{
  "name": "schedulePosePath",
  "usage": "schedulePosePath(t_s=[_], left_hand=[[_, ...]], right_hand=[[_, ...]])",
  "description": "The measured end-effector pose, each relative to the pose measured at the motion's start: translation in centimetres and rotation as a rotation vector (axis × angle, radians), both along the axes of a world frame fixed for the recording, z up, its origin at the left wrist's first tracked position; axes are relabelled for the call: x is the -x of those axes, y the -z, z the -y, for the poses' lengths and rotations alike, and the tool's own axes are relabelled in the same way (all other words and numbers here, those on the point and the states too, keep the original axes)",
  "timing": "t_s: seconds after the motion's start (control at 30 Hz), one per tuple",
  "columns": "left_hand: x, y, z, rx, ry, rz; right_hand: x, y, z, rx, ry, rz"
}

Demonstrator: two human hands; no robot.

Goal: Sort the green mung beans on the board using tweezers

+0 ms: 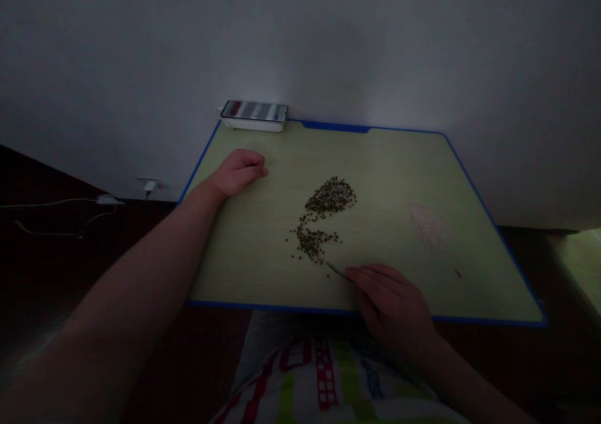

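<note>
Between the fingertips of my right hand is a thin, dark, pointed tool; its kind is unclear. The tip points left, right beside a loose scatter of small dark beans or seeds. Just beyond that lies a denser heap of the same dark grains, with some pale bits among them. My left hand rests closed on the left side of the board, apart from the grains, and nothing shows in its curled fingers. To the right spreads a thin patch of pale grains.
The pale yellow-green tabletop has a blue edge and stands against a wall. At its far left corner, a phone lies on a white box. A small brown piece sits near the right front. White cables trail at left.
</note>
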State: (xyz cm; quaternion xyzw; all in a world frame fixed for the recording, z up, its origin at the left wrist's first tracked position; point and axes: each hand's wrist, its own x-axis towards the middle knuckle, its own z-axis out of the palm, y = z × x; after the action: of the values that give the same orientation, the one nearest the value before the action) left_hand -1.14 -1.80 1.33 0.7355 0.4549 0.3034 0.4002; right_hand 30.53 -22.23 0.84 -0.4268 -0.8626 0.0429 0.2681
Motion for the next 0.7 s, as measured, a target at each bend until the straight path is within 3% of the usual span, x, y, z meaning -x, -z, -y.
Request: schedulePosePath(t_s=[0.33,0.7], left_hand=[[0.07,0.14,-0.11,-0.020,0.011,0.016],[0.22,0.25,-0.19,-0.024,0.015,0.009]], right_hand=[[0.26,-1.02,0.07,-0.005,-0.032,-0.075],[0.62,-0.38,-0.74,0.046,-0.047,-0.037]])
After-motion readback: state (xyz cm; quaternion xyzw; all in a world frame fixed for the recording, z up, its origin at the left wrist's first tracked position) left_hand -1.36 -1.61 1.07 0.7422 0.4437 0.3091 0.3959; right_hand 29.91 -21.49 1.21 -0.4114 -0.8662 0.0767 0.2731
